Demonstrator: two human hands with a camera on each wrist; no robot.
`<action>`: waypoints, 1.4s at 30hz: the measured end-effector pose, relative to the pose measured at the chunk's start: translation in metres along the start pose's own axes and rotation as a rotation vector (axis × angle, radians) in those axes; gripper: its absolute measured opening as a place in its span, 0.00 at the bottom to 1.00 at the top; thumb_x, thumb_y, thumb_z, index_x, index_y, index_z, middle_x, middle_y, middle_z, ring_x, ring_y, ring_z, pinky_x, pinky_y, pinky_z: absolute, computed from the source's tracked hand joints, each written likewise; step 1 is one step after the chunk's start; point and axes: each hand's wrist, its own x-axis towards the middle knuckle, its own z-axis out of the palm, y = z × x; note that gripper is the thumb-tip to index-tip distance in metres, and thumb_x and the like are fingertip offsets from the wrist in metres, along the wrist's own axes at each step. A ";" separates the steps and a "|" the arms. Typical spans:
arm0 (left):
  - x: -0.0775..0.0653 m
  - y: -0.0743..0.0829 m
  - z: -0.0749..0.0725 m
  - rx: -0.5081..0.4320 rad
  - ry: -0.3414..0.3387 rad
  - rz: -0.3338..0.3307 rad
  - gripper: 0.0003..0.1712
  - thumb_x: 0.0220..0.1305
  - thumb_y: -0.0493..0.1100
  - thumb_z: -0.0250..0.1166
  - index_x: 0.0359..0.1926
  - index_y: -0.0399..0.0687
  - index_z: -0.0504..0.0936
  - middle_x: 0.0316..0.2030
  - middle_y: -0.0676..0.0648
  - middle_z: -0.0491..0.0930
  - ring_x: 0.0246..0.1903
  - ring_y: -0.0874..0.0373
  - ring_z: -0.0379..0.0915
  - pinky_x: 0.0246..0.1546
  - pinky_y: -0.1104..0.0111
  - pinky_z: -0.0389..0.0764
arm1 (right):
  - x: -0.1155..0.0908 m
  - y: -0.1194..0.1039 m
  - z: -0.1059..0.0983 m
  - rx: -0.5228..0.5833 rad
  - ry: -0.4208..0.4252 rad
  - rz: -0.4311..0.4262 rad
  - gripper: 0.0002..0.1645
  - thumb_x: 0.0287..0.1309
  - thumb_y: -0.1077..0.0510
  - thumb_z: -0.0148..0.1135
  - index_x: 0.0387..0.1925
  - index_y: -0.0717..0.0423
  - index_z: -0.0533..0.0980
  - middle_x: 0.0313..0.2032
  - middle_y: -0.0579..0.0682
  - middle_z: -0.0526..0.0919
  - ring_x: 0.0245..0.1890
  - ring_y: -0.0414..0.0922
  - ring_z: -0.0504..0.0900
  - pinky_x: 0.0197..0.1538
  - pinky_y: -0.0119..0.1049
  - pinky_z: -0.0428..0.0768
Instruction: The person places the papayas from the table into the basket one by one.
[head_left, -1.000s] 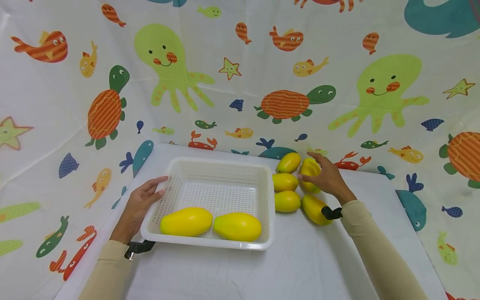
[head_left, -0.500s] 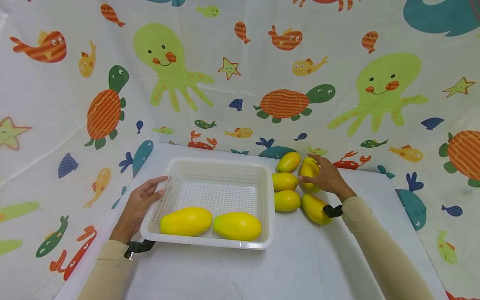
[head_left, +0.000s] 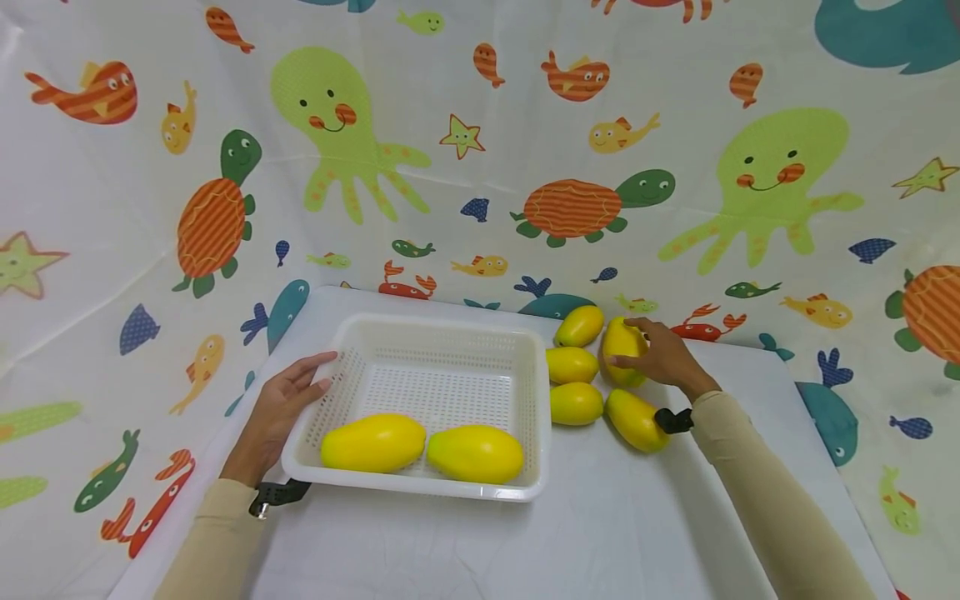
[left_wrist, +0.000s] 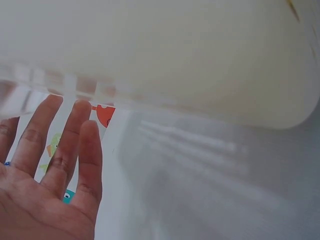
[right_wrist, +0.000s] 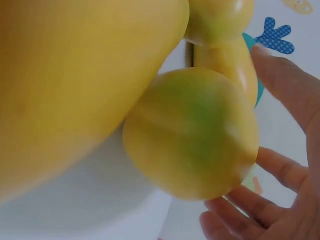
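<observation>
My left hand (head_left: 276, 408) rests at the left wall of a white perforated plastic basket (head_left: 442, 323), fingers fairly straight; in the left wrist view its fingertips (left_wrist: 90, 132) show against the basket's slotted side. Two yellow papayas lie along the basket's front: one at left (head_left: 372, 443), one at right (head_left: 476, 454). My right hand (head_left: 667, 358) is spread around a papaya (head_left: 622, 348) on the table. In the right wrist view, fingers lie against that greenish-ended papaya (right_wrist: 195, 135), while the thumb (right_wrist: 280, 75) stands off it.
More papayas lie right of the basket: a back one (head_left: 580, 326), a middle one (head_left: 572, 365), a front one (head_left: 576, 404) and one under the right wrist (head_left: 636, 421). A white cloth covers the table (head_left: 600, 533). A sea-animal printed sheet (head_left: 510, 158) hangs behind.
My right hand has shifted slightly right and toward me, uncovering more of the papaya beside it. My left hand, the basket and the papayas inside it stay put.
</observation>
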 end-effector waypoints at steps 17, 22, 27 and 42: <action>-0.001 0.000 0.000 -0.011 -0.003 0.008 0.36 0.78 0.57 0.63 0.81 0.63 0.65 0.82 0.47 0.62 0.58 0.66 0.84 0.54 0.62 0.88 | 0.004 0.007 -0.001 0.002 -0.049 -0.045 0.48 0.65 0.43 0.74 0.79 0.49 0.61 0.79 0.68 0.61 0.74 0.69 0.64 0.76 0.74 0.63; -0.002 0.001 -0.001 -0.047 -0.020 0.009 0.36 0.78 0.56 0.63 0.81 0.61 0.64 0.82 0.48 0.62 0.59 0.63 0.85 0.54 0.62 0.88 | 0.007 0.013 0.000 0.015 -0.053 -0.048 0.52 0.64 0.41 0.75 0.80 0.51 0.59 0.79 0.68 0.61 0.71 0.68 0.66 0.76 0.73 0.64; -0.002 0.003 -0.001 -0.043 -0.016 0.005 0.36 0.78 0.56 0.63 0.81 0.62 0.64 0.82 0.48 0.62 0.59 0.63 0.85 0.54 0.61 0.88 | 0.004 0.017 -0.002 0.039 -0.068 -0.014 0.59 0.62 0.39 0.76 0.83 0.50 0.54 0.78 0.71 0.60 0.71 0.69 0.66 0.75 0.73 0.66; -0.001 0.000 -0.001 -0.038 -0.019 0.010 0.36 0.78 0.56 0.63 0.81 0.62 0.65 0.82 0.48 0.63 0.59 0.63 0.85 0.54 0.62 0.88 | -0.009 0.015 -0.009 0.033 -0.003 -0.051 0.59 0.61 0.42 0.78 0.83 0.49 0.56 0.75 0.70 0.66 0.68 0.69 0.70 0.70 0.71 0.74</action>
